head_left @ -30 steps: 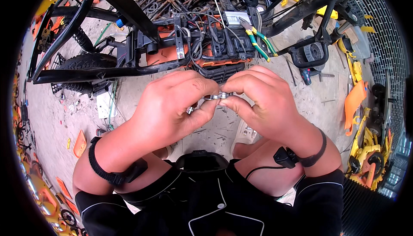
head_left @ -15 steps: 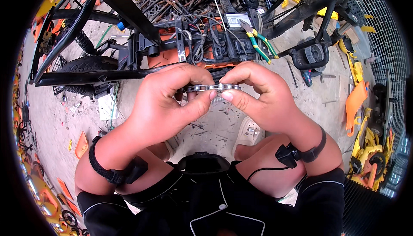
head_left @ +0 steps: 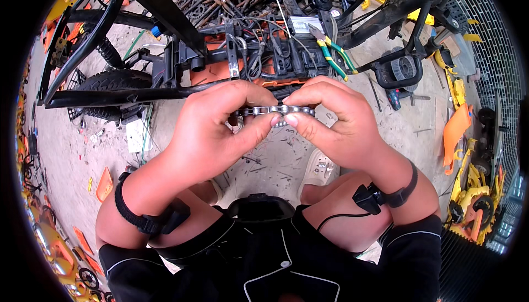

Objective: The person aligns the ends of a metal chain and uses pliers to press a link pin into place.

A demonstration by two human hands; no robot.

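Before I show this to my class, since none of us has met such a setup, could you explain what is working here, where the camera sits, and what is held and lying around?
No machine does the work: these are a person's two bare hands. The camera is worn on the head and looks down through a fisheye lens, so straight edges bend near the rim. The left hand and right hand pinch a metal roller chain between thumbs and fingers. Beyond them a black vehicle frame stands over the pale floor, which is scattered with small dark scraps. Pliers with green and yellow handles rest on the parts ahead, beside a silver box.
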